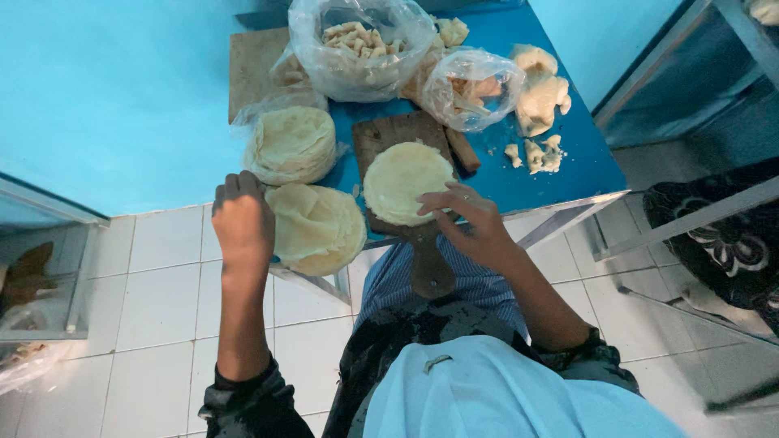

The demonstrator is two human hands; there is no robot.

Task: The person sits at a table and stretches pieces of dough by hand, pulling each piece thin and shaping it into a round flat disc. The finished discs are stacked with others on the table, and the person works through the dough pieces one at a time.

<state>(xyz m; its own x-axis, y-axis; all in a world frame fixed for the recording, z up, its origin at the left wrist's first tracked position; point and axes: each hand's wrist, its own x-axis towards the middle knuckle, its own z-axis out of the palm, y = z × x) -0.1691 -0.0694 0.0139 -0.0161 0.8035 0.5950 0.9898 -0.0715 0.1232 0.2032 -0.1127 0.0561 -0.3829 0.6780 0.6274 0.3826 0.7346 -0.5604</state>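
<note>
Landmark: a dark wooden paddle board [389, 134] is lying on the blue desk [560, 174], its handle sticking out past the desk's near edge toward the person.
Round wrapper: a pale thin round sheet [406, 182] is lying flat on the paddle board, covering most of its near half.
Right hand: the right hand [471, 221] is hovering over the near edge of the paddle board, fingers loosely spread and curled, fingertips touching the rim of the round sheet; it is not clenched, and I cannot tell whether it is pinching the sheet.
Left hand: the left hand [242, 219] is resting to the left of the paddle board, knuckles up and fingers curled down onto the edge of a loose stack of wrappers [320, 227]; what it is grasping underneath is hidden.
Second stack: another stack of wrappers in clear plastic [290, 144] is sitting left of the paddle board, just behind the loose stack.
Behind the board: a large clear bag of pale pieces [361, 45] and a smaller clear bag [472, 88] are crowding the paddle board's far end, the smaller one touching its far right corner.
Right of the board: lumps and crumbs of pale dough [540, 101] are lying on bare desk, apart from the paddle board.
Beside the board: a short brown stick [464, 150] is lying against its right edge.
</note>
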